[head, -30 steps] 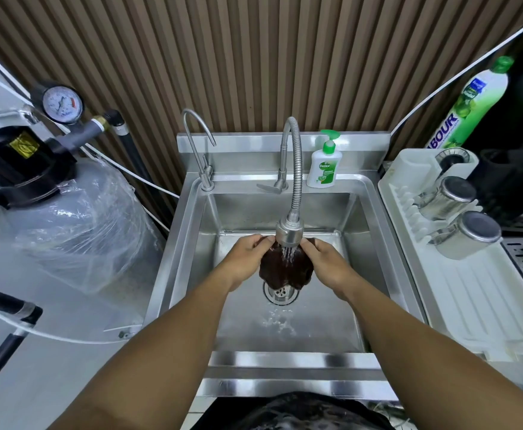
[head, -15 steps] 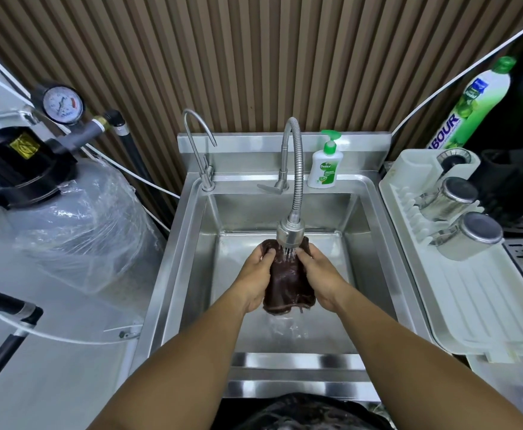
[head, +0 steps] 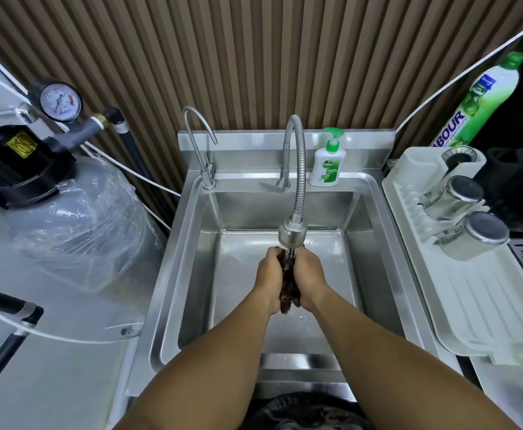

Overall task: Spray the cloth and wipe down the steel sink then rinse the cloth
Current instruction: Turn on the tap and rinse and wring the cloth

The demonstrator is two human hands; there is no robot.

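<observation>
We see both hands, left hand [head: 271,279] and right hand [head: 310,279], now squeezed tighter onto one cloth [head: 288,287] | two faucets [head: 296,181] behind them

The rear wall [head: 254,57] is clad in vertical brown slats. At left, a grey tank [head: 77,218] wrapped in clear plastic carries a black pump head [head: 15,169] and a pressure gauge [head: 59,100]. At right, a white drying rack [head: 487,305] holds two steel cups [head: 471,234]
</observation>
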